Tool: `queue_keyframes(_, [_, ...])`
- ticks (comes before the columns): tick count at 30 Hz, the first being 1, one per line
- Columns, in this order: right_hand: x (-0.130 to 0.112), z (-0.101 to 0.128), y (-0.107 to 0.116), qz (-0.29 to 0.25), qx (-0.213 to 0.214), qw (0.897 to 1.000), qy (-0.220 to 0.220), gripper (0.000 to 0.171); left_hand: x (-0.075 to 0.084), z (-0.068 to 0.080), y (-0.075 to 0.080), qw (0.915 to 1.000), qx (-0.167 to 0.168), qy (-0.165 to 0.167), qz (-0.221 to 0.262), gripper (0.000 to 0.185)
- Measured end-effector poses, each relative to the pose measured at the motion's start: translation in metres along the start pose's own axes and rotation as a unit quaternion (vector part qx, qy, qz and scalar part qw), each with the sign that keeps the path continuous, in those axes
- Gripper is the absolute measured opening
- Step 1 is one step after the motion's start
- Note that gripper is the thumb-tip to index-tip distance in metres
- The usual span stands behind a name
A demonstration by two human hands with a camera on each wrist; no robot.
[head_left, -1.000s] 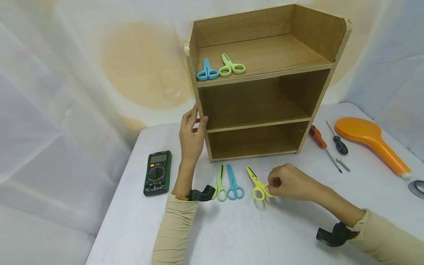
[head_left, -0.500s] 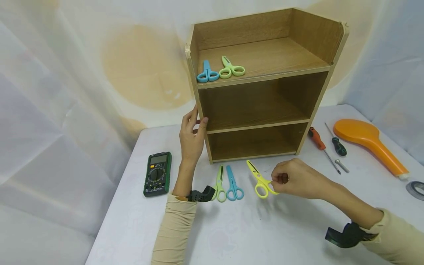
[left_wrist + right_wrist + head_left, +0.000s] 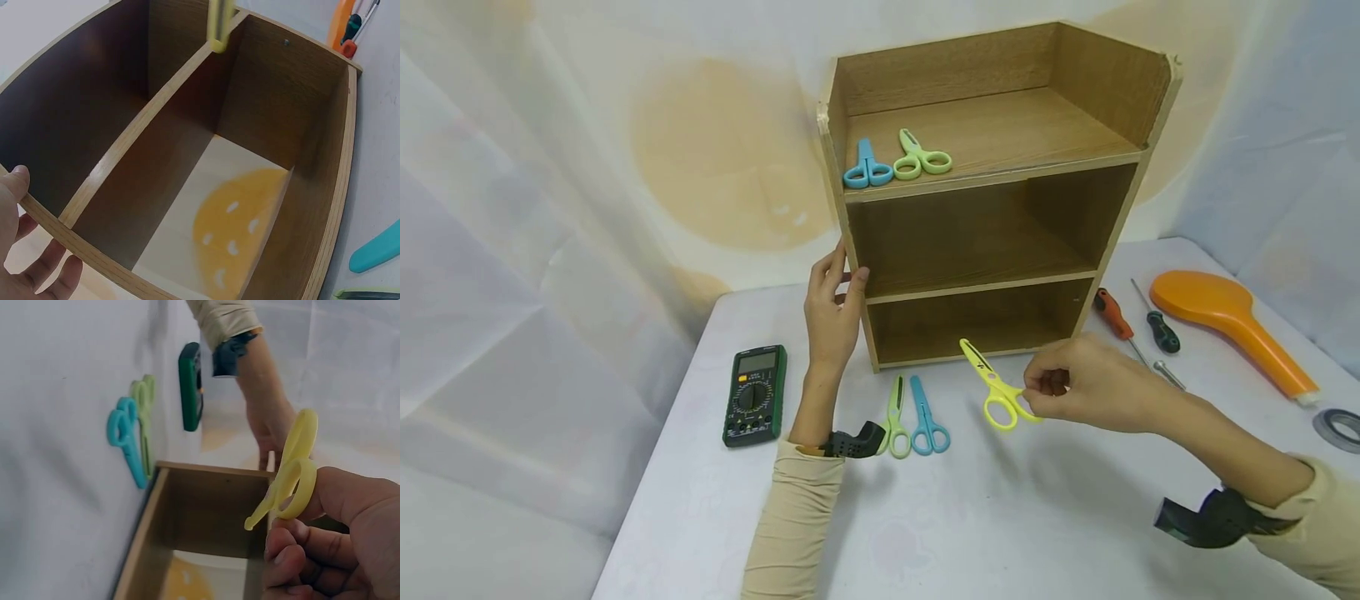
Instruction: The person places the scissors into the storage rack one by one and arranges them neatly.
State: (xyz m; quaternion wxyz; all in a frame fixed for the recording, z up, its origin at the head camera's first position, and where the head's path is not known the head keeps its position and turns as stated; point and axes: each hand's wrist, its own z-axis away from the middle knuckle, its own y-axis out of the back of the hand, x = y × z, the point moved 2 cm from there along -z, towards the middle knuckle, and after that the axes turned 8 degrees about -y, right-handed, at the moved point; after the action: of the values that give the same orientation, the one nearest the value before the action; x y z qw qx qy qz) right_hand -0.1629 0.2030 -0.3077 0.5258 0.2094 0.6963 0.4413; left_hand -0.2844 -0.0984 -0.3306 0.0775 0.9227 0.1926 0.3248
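Note:
My left hand holds the left side panel of a wooden shelf unit. In the left wrist view its thumb lies on the panel's front edge and the fingers reach round the outside. Raised above the table, yellow scissors hang by one handle loop from the pinch of my right hand, blades pointing up and left towards the lowest compartment. The right wrist view shows thumb and fingertips on that loop. Green scissors and blue scissors lie on the table before the unit.
On the top shelf sit blue scissors and green scissors. A multimeter lies left. To the right are a red screwdriver, a dark green screwdriver, a bolt, an orange paddle-shaped object and a grey tape roll.
My right hand has lifted the yellow scissors off the table, moving them up and slightly right. The left hand stays on the shelf unit.

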Motion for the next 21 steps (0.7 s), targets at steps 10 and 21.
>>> queue_keyframes(10, [-0.016, 0.005, 0.026, -0.007, 0.032, 0.998, 0.048, 0.013, 0.000, 0.001, 0.000, 1.0000, 0.000, 0.004, 0.009, 0.055])
queue_keyframes(21, [-0.031, 0.007, 0.050, 0.002, 0.051, 0.997, 0.063, 0.016, 0.001, 0.001, 0.001, 1.0000, -0.002, 0.001, 0.000, 0.056])
